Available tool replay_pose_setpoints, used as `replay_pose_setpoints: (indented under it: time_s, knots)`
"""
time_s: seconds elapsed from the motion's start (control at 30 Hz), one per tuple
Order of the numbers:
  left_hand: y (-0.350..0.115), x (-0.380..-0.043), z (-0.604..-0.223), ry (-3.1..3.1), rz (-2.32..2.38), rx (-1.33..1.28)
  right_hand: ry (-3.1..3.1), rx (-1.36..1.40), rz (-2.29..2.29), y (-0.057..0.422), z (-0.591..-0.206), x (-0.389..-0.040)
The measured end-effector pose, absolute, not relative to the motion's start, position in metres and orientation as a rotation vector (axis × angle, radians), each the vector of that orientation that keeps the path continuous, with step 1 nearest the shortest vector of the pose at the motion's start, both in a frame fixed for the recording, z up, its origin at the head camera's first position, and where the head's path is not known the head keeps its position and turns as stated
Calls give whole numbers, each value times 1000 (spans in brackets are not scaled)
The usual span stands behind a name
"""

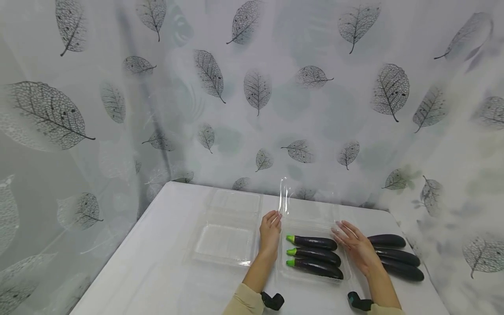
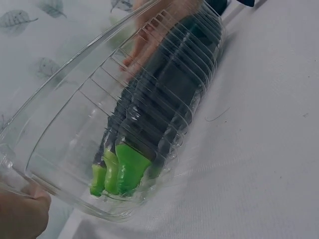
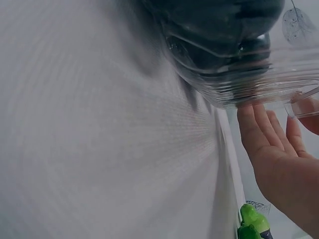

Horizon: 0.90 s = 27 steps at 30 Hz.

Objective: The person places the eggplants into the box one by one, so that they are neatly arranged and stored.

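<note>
A clear plastic clamshell box (image 1: 315, 276) lies on the table with its lid (image 1: 309, 209) raised. Inside are three dark eggplants (image 1: 315, 253) with green stems, side by side. At the box's far left corner, my left hand (image 1: 269, 236) holds the edge where lid and base meet; in the left wrist view its thumb (image 2: 40, 194) is at the rim. My right hand (image 1: 356, 247) is at the opposite side, its fingers extended against the clear wall. The right wrist view shows these straight fingers (image 3: 264, 129) touching the plastic from outside.
A second clear clamshell box (image 1: 226, 240) lies spread open to the left. Several loose eggplants (image 1: 397, 258) are on the right, partly behind my right forearm. A leaf-print curtain (image 1: 256, 87) hangs beyond the white table (image 1: 149, 245).
</note>
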<state>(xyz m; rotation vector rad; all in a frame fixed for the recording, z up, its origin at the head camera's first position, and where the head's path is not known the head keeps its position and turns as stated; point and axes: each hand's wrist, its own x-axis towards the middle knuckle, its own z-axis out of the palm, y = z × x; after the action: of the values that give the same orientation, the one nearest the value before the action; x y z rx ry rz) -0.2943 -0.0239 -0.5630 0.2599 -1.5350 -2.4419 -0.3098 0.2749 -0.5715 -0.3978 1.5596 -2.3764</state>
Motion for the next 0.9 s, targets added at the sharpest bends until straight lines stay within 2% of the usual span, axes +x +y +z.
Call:
replay_pose_setpoints:
  time_s: [0.73,0.9]
  knots:
    - [-22,-294,-569,-1363,-2512,310,1211,-321,-2477,277,-578,-312]
    - [-22,-295,-568,-1364,-2513,346,1322,-254,-2446,276,-574,-309]
